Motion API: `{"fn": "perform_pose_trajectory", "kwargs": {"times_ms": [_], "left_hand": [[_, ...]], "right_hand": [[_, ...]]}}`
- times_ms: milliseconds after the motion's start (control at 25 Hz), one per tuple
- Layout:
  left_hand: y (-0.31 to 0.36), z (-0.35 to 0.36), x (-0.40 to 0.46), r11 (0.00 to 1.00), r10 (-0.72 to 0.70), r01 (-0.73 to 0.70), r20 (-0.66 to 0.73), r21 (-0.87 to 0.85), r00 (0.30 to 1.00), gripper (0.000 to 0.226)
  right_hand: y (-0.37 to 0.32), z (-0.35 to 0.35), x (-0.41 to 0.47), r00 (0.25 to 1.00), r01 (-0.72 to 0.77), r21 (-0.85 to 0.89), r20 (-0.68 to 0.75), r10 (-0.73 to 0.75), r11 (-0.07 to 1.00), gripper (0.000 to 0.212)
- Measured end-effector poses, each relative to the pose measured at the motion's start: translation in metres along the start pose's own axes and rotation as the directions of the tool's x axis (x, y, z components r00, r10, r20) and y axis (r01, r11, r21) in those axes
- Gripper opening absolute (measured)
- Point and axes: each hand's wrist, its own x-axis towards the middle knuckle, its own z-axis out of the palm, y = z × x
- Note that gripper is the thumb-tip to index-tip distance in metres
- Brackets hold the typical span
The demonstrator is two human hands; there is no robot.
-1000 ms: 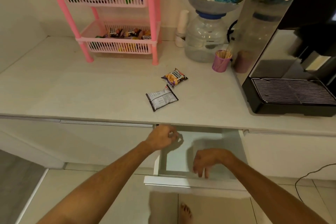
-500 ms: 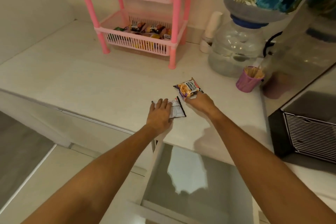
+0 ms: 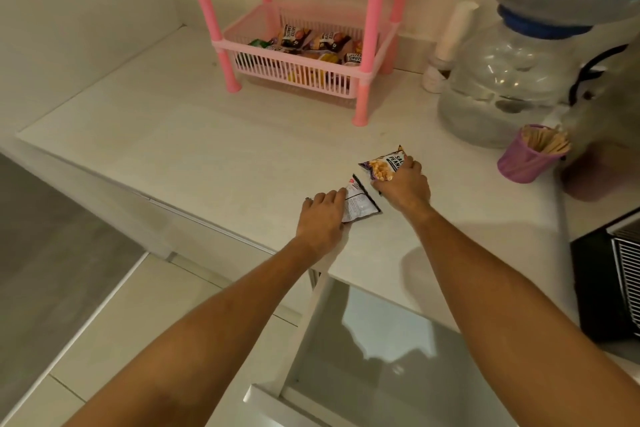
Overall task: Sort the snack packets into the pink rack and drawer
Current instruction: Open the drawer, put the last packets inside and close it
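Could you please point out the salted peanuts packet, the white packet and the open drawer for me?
salted peanuts packet (image 3: pixel 381 163): head view, on its printed front left of the fingers.
white packet (image 3: pixel 360 206): head view, on its exposed white face.
open drawer (image 3: pixel 374 357): head view, on its bare floor.

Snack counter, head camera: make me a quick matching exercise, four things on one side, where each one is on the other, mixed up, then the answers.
Things:
1. peanut packet
2. white packet
3. purple cup
4. drawer

Places:
A. pulled open below the counter
B. under the left hand
C. beside the water jug, holding wooden sticks
D. under the right hand

Pairs: 1-D, 2-B, 3-C, 4-A
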Motion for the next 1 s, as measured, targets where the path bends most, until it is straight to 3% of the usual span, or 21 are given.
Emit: {"fn": "perform_pose_trajectory", "kwargs": {"times_ms": [200,360,560,640,880,1000], "left_hand": [[0.020,-0.023,-0.026,0.993,-0.028,0.029,0.005,-0.118,1.000,0.054],[0.041,-0.042,-0.066,0.954,-0.043,0.078,0.125,-0.291,0.991,0.051],[0.056,-0.055,-0.095,0.897,0.001,0.166,0.378,-0.410,0.926,0.052],[0.057,-0.049,-0.107,0.887,0.026,0.182,0.440,-0.424,0.898,0.053],[0.050,-0.008,-0.152,0.923,0.060,0.100,0.394,-0.372,0.917,0.044],[0.046,0.017,-0.172,0.936,0.026,0.149,0.486,-0.317,0.873,0.049]], "right_hand": [[0.007,-0.018,-0.026,0.993,0.098,0.179,-0.086,-0.084,0.979,0.065],[0.025,-0.051,-0.076,0.983,0.184,0.253,-0.051,-0.177,0.950,0.070],[0.055,-0.087,-0.148,0.980,0.111,0.323,0.123,-0.159,0.940,0.076],[0.063,-0.091,-0.180,0.970,0.093,0.367,0.177,-0.167,0.926,0.069],[0.094,-0.076,-0.261,0.878,0.009,0.367,0.443,-0.183,0.930,0.068],[0.116,-0.060,-0.268,0.801,-0.048,0.269,0.585,-0.123,0.962,0.069]]}}
